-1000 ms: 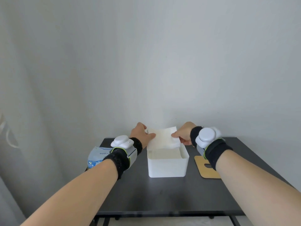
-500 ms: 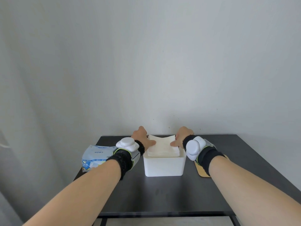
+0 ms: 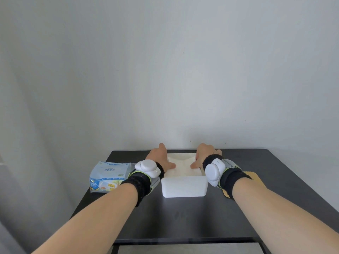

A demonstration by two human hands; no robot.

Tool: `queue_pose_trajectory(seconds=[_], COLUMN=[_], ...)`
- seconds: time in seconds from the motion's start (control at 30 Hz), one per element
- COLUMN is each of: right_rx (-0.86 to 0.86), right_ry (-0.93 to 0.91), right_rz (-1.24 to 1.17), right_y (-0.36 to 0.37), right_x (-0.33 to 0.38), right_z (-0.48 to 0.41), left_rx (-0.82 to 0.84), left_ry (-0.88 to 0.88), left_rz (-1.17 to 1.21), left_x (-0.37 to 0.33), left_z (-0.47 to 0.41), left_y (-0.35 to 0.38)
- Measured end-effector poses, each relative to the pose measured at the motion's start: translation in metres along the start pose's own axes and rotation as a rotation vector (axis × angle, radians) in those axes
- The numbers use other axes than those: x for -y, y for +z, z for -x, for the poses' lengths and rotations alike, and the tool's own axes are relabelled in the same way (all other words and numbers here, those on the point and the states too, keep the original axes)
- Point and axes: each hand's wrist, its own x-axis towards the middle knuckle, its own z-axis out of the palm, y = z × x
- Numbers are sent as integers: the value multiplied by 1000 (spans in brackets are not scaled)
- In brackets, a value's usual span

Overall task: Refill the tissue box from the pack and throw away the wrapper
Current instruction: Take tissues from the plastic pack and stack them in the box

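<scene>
An open white tissue box [image 3: 184, 186] stands in the middle of the black table [image 3: 183, 220]. A stack of white tissues [image 3: 182, 163] sits inside it, its top about level with the rim. My left hand [image 3: 160, 158] grips the stack's left end and my right hand [image 3: 201, 155] its right end, thumbs pressing on top. The light blue tissue pack wrapper [image 3: 108, 176] lies on the table left of the box, beside my left wrist.
A flat wooden lid [image 3: 251, 176] lies on the table right of the box, mostly hidden by my right wrist. A plain wall stands directly behind the table. Both wrists wear black bands with white devices.
Both hands have lowered the tissue stack from above the box down into it. The view has shifted slightly to the right.
</scene>
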Motion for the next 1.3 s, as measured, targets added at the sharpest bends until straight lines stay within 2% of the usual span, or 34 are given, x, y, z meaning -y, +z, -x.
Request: queue_pose_trajectory(seconds=[0.33,0.5,0.9,1.3], right_rx=[-43,-22,-115,-75], right_ry=[-87,-157,-111,-107], right_rz=[135,129,112,87], right_y=[3,8,27,20], right_x=[-3,-3,-11,-8], right_z=[3,4,-2,6], left_rx=[-10,15,52,33], left_ry=[71,103,74,122], left_rz=[-28,-36,-38,-79], left_x=[3,4,4,6], left_z=[-2,-5,-12,-10], left_y=[7,12,18,15])
